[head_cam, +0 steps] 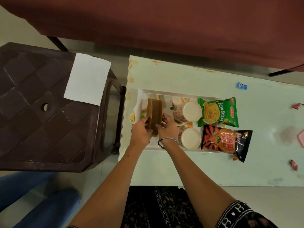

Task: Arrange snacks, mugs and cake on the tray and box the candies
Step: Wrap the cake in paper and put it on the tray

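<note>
A white tray (166, 92) lies on the pale table. At its left end stands a brown cake box (154, 112), held between both hands: my left hand (141, 130) grips its left side, my right hand (167, 127) its right side. Two patterned mugs sit in the tray's middle, one farther (187, 112), one nearer (190, 137). A green Soya Sticks packet (218, 111) and a black-red Bingo packet (226, 140) lie at the tray's right end. Loose candies lie on the table: a blue one (241, 85) and red ones (297, 105), (294, 165).
A dark brown plastic stool (41, 112) with a white sheet (87, 79) on it stands left of the table (181, 73). A pink object (301, 138) shows at the right edge. A maroon sofa (164, 22) runs behind. Someone's blue-jeaned legs (41, 203) are at bottom left.
</note>
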### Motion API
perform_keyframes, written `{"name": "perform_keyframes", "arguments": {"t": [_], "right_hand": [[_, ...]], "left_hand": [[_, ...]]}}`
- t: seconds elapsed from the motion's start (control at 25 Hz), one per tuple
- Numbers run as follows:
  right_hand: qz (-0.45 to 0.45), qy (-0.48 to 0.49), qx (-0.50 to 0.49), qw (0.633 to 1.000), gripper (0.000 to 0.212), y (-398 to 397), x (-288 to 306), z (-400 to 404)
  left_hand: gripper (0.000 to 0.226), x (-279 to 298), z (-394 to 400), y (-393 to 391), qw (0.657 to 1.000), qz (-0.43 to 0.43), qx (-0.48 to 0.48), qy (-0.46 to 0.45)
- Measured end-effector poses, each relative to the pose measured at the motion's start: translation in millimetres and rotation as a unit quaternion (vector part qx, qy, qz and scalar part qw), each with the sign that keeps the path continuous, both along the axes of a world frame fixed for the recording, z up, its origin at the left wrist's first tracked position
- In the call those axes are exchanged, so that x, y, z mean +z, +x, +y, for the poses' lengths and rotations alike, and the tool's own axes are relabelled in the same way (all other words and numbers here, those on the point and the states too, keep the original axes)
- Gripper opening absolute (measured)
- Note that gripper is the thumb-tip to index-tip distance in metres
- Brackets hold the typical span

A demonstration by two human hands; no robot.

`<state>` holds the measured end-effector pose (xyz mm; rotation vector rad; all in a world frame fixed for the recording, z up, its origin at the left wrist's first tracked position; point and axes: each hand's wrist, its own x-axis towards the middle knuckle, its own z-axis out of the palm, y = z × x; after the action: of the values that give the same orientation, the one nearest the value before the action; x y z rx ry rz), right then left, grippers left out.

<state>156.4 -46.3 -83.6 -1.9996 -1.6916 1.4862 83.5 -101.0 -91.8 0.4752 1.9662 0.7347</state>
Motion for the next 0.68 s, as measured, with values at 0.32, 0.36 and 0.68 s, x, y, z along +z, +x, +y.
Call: {"name": "perform_keyframes", "arguments": {"t": [0.32, 0.36, 0.68], "right_hand": [[0.019, 0.13, -0.086, 0.988, 0.031, -34.6, 30.3, 8.4], [0.046, 0.11, -0.089, 0.989, 0.027, -47.4, 33.4, 8.6], [0.068, -0.086, 0.018, 0.994, 0.043, -159.8, 39.0, -3.7]], "left_hand": [[0.027, 43.3, -21.8, -60.1, 0.991, 0.076, 0.106, 0.019], [0.02, 51.7, -26.5, -78.7, 0.982, 0.117, 0.141, 0.044], [0.042, 58.7, -36.2, -195.1, 0.923, 0.277, 0.266, -0.022]]}}
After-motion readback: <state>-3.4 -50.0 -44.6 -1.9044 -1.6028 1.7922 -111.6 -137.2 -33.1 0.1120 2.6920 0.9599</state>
